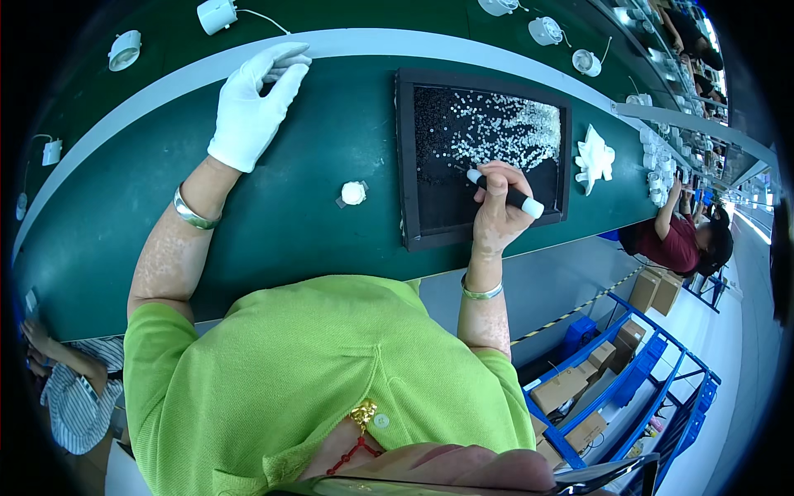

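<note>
My left hand, in a white glove, reaches over the far left of the green bench. Its fingers point to the right, the thumb stands apart from them, and nothing shows in its grasp. Bare and closed, my right hand grips a black pen-shaped tool with white ends. That hand is over the near right part of a black-framed tray. Many tiny white or clear pieces lie across the tray, thickest at its far right, and tiny black pieces gather at its left.
Between my arms, a small round white part lies on the bench. A crumpled white glove lies right of the tray. Along the far strip are white lamp housings with wires. Co-workers sit at both sides; a blue rack with cartons stands behind right.
</note>
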Motion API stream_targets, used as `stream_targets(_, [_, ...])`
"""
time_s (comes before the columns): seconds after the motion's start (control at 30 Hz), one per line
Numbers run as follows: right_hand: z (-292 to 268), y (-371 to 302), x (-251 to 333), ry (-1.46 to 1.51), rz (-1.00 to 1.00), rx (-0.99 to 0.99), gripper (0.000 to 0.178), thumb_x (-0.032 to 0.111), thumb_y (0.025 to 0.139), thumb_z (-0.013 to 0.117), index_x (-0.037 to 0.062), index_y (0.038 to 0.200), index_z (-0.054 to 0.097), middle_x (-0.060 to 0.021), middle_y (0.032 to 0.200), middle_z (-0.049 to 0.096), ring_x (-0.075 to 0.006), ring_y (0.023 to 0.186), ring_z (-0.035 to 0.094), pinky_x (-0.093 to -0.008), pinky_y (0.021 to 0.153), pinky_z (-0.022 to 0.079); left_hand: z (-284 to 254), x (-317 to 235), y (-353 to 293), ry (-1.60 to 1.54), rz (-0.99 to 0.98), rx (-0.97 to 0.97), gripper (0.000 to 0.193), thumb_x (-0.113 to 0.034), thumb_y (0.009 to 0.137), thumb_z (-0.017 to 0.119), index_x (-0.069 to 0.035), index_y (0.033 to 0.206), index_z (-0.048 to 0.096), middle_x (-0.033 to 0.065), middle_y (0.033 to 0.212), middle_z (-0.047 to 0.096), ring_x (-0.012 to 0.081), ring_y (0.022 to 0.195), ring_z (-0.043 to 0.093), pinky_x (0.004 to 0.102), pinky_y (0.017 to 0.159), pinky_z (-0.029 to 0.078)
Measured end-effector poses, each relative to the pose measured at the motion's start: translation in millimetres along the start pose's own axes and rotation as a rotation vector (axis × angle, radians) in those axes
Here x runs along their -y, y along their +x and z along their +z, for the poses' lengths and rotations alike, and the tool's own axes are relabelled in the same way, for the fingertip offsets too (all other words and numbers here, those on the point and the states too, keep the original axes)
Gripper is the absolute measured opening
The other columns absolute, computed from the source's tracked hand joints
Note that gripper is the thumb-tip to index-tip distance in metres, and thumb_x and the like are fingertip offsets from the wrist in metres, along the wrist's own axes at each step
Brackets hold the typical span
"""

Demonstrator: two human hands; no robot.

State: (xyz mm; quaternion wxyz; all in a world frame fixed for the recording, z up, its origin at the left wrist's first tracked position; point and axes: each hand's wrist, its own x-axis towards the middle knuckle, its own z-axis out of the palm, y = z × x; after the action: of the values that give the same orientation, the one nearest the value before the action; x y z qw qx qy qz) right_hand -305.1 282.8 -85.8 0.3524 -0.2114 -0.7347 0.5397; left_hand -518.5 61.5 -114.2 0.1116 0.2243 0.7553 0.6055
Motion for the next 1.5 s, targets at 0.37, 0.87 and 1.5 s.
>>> stream_targets(0.37, [1, 0, 0, -0.038, 0.044, -0.045, 0.014, 0.010, 0.086, 0.067, -0.0025, 0.080, 0.063, -0.0107, 0.085, 0.064, -0.0069, 0.053, 0.049, -0.0186, 0.047, 0.038, -1, -4, 0, 0.030, 0.004, -0.005, 0.029, -0.009, 0.091, 0.059, -0.005, 0.119, 0.060, 0.0015, 0.102, 0.066, 0.0059, 0.085, 0.053, 0.0195, 0.079, 0.045])
stream_targets(0.87, [-13, 9, -6, 0.375, 0.091, -0.233, 0.050, 0.044, 0.092, 0.055, -0.0034, 0.079, 0.060, -0.0141, 0.075, 0.061, -0.0090, 0.046, 0.044, -0.0197, 0.042, 0.034, 107, -44, 160, 0.597, 0.364, 0.017, 0.085, -0.039, 0.068, 0.076, -0.005, 0.137, 0.039, 0.0200, 0.133, 0.048, 0.0341, 0.127, 0.042, 0.0425, 0.106, 0.033])
stream_targets(1.5, [-8, 6, -2, 0.295, 0.119, -0.228, 0.033, 0.027, 0.092, 0.062, -0.0026, 0.079, 0.060, -0.0118, 0.074, 0.063, -0.0080, 0.045, 0.045, -0.0182, 0.042, 0.034, 116, -32, 179, 0.674, 0.228, 0.039, 0.059, -0.039, 0.067, 0.075, -0.014, 0.118, 0.057, 0.0123, 0.107, 0.064, 0.0305, 0.104, 0.059, 0.0409, 0.088, 0.044])
